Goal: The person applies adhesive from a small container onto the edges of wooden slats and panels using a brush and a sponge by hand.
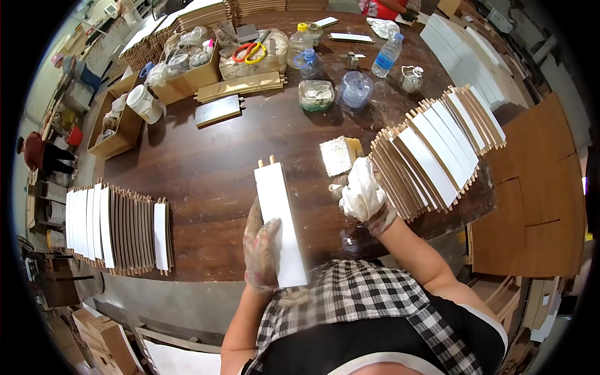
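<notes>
My gloved left hand is closed around a white board with two wooden dowels sticking out of its far end. The board is held lengthwise in front of my apron, over the near table edge. In my gloved right hand is a bunched white cloth, which covers most of the fingers. Just beyond that cloth sits a yellowish block with a whitish, rough face. To its right, a fanned row of similar dowelled boards leans along the table. Another such row stands at the far left.
The dark wooden table carries jars, a clear water bottle, scissors and open cardboard boxes toward the back. White panels are stacked at the back right. Other people are further off.
</notes>
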A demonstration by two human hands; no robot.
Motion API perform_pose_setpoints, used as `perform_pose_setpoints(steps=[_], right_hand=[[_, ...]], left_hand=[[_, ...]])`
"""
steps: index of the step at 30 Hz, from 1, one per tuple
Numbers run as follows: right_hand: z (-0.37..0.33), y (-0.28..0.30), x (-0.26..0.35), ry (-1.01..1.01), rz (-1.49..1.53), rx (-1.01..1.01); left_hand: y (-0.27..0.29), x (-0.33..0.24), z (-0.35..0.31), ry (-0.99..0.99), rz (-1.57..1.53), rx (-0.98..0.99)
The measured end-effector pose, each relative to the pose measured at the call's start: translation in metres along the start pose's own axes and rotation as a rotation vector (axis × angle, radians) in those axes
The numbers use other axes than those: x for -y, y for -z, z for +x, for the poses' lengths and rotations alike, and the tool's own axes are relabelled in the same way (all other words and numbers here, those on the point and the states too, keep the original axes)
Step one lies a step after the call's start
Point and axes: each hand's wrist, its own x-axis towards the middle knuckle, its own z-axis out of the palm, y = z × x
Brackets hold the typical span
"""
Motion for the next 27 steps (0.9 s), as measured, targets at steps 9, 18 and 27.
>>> perform_pose_setpoints(steps=[9,18,27], right_hand=[[-0.017,-0.035,-0.019,0.033,-0.091,0.104],[-0.024,-0.102,-0.049,-0.059,-0.204,0.026],[-0.034,-0.102,-0.052,-0.292,-0.077,-0.038]], left_hand=[[-0.003,-0.005,0.04,0.098,-0.167,0.112],[0.012,0.016,0.062,0.211,-0.461,0.422],[0.014,0.03,0.058,0.18,-0.915,0.413]])
